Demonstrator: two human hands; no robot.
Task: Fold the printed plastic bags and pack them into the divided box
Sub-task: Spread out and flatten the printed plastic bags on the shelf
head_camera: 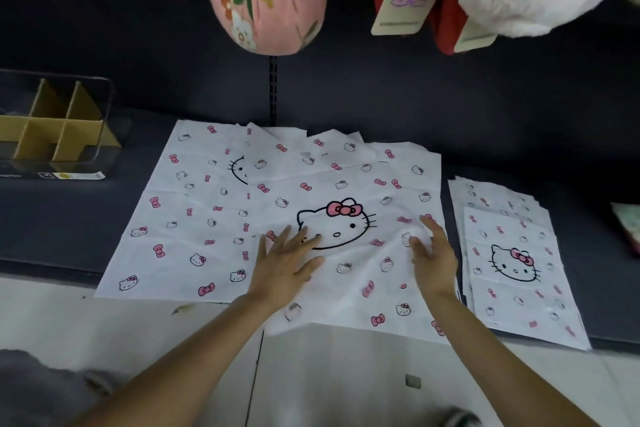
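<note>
I have the top white plastic bag printed with a cat face and pink bows [349, 229] flat under both grips: left hand [284, 265] splayed wide on it, right hand [433, 260] loosely curved at its right part, holding nothing. The clear box with cardboard dividers [59, 125] lies far left, nearer my left hand.

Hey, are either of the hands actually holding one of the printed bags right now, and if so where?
Neither grips anything. The left hand lies flat, fingers spread, on the top bag by the big cat face; the right hand is open at its right edge.
</note>
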